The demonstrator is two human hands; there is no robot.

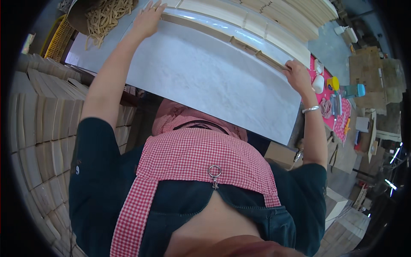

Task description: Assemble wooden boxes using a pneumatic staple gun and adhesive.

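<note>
A long row of pale wooden strips [201, 29] stands along the far side of the white marbled tabletop [205, 73], with visible joints toward its right part. My left hand [147, 21] is at the row's left end, its fingers stretched out and spread, thumb side close to the wood. At the opposite end, my right hand [296, 75] has its fingers curled against the last strip. Just behind the row lies another line of light wooden boards [254, 23], with a shiny bluish-white surface between the two.
Brown rubber-like bands [107, 19] spill from a container at the far left, near a yellow basket [56, 40]. Stacked boards [47, 120] crowd my left side. Rightward, a pink cloth [330, 92] holds a white bottle [318, 84] and a yellow-lidded jar [332, 83]. More boards [295, 15] lie at the back.
</note>
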